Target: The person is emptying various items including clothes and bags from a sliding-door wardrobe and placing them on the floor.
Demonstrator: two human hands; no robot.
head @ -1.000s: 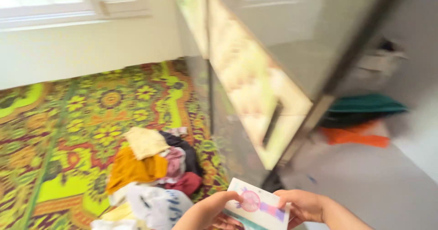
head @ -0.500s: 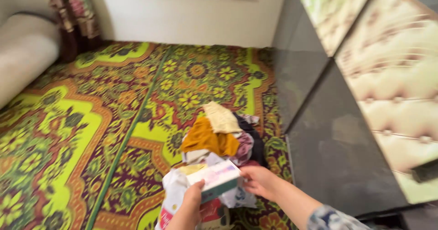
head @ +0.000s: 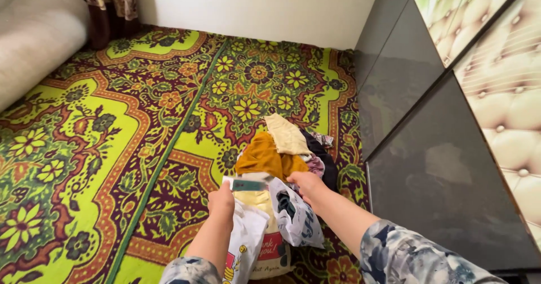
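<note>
Both hands hold: left hand [head: 221, 200] has its grip closed on the near end of a small flat box [head: 248, 185], white with a teal edge; right hand [head: 305, 183] is closed at the opposite side, on the box end or on the rim of the white plastic bag [head: 293, 219] — cannot tell which. Box sits low centre of frame, level, right at the bag mouth, directly above a second printed bag [head: 243, 249] that stands below it.

Judgement on progress: box appears partway into the bag opening, not yet let go; both grips are on it, so placing is unfinished. Bag remains open and unclosed.

Just beyond the hands, centre frame: clothes pile [head: 284, 151] on the carpet [head: 101, 149] — mustard piece, cream piece on top, dark and pink pieces at right. Pile looks untouched, not sorted.

Right side: dark glossy wardrobe door [head: 445, 177]. Upper left: grey sofa arm [head: 34, 41], curtain [head: 112, 5] beside it.
</note>
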